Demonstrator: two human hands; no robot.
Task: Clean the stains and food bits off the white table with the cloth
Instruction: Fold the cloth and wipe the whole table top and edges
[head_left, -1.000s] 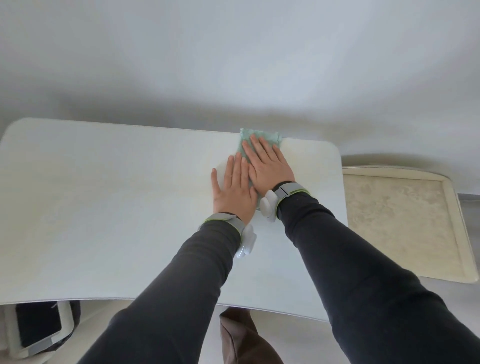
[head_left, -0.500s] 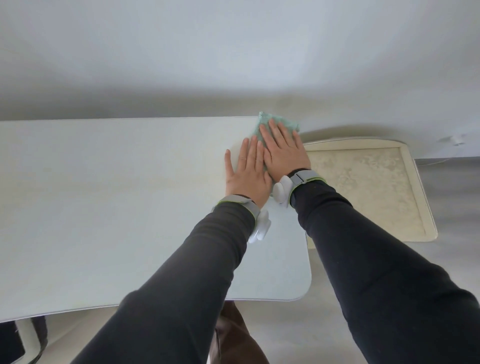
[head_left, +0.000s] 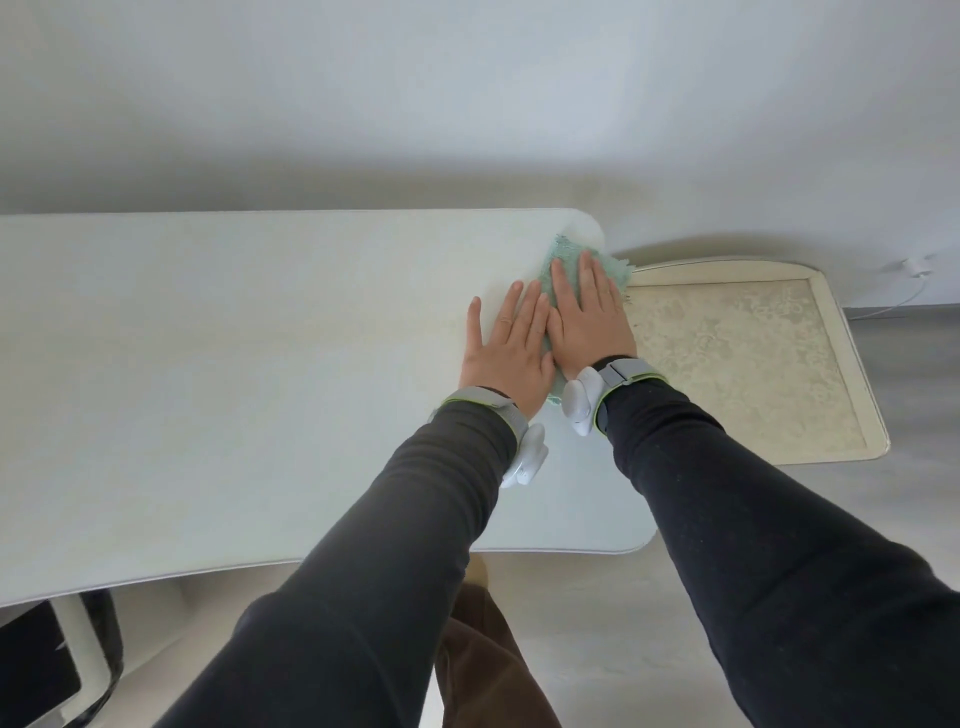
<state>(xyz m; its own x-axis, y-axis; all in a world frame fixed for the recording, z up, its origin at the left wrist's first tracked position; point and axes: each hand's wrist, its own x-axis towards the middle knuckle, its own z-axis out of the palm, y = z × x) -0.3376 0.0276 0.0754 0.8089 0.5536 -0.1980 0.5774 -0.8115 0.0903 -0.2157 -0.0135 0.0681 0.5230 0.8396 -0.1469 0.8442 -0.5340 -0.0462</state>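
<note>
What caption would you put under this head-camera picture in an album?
Wiping: the right hand presses a green cloth onto the far right corner of the white table, the left hand flat alongside.

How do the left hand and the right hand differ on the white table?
The right hand lies flat on the crumpled green cloth at the white table's right edge; the left hand lies mostly on bare tabletop. The right hand reaches farther forward than the left hand. Both are open and flat, palms down.
</note>
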